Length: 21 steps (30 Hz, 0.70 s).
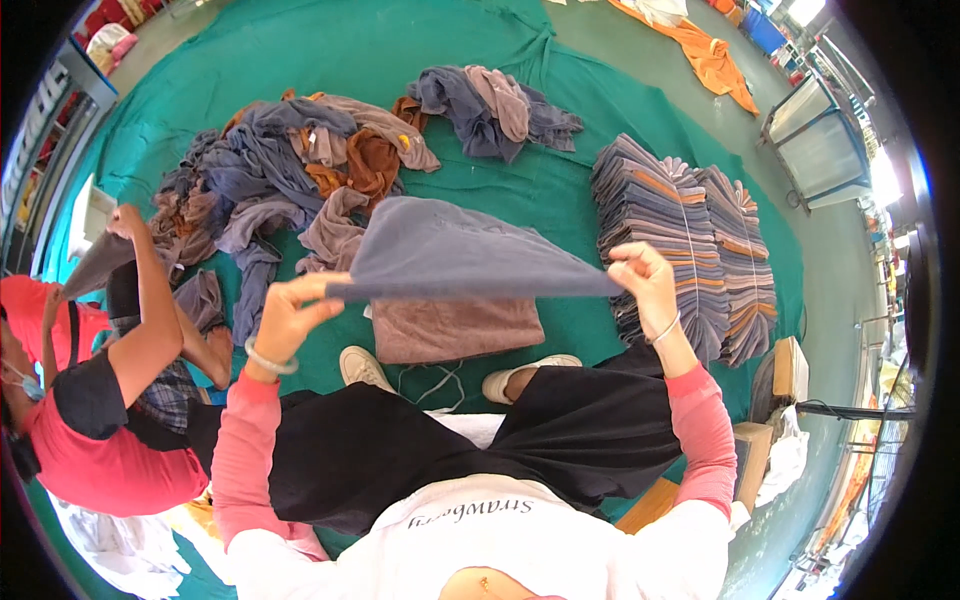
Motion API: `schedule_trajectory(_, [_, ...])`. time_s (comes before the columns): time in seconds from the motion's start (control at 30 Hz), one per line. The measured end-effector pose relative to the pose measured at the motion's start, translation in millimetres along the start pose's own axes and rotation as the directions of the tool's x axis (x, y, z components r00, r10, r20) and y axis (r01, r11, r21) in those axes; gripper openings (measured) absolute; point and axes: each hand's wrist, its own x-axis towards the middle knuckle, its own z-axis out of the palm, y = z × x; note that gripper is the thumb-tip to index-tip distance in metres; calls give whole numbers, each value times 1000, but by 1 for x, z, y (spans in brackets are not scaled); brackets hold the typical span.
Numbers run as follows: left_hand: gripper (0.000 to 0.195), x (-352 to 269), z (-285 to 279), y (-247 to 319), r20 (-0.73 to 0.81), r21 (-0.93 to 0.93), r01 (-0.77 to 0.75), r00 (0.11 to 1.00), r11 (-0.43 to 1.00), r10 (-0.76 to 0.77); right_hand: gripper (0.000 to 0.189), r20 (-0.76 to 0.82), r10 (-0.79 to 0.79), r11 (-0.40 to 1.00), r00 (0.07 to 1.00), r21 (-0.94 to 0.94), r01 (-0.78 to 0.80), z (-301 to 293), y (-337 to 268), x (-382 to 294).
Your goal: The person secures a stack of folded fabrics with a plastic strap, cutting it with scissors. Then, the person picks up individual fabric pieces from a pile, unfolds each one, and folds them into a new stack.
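A grey-blue cloth (472,251) is stretched between my two hands, its near edge pulled nearly straight. My left hand (292,319) pinches its left corner between thumb and fingers. At the other end, my right hand (646,281) grips the right corner. Below the raised cloth, a flat folded pinkish-brown cloth (459,330) lies on the green floor sheet, in front of my shoes. Beyond my left hand spreads a loose heap of grey-blue, brown and orange cloths (262,154). A smaller loose pile (480,112) lies farther off.
Tall tied stacks of folded cloths (660,240) stand at the right. A co-worker (112,427) sits close at the left, holding a brownish cloth (105,262). A wheeled cart (817,142) stands at the upper right, wooden blocks (752,461) at the lower right. White cord lies between my shoes.
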Motion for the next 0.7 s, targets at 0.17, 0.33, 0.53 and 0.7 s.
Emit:
schedule_trajectory(0.17, [21,-49,5,-42,322,33,219,921,975,-218,20,263,354,933,897,-166,-320,1,62,-32])
schedule_trajectory(0.33, [11,-48,13,-112,277,71,542,796,837,-539,18,322,390,921,863,-138,-365,19,123,-16])
schedule_trajectory(0.53, [35,7,54,-176,-218,624,194,973,757,-70,40,129,71,740,989,-672,35,58,176,40])
schedule_trajectory(0.7, [78,-15,124,-195,44,878,15,993,479,-112,78,473,173,371,864,-844,387,133,167,6])
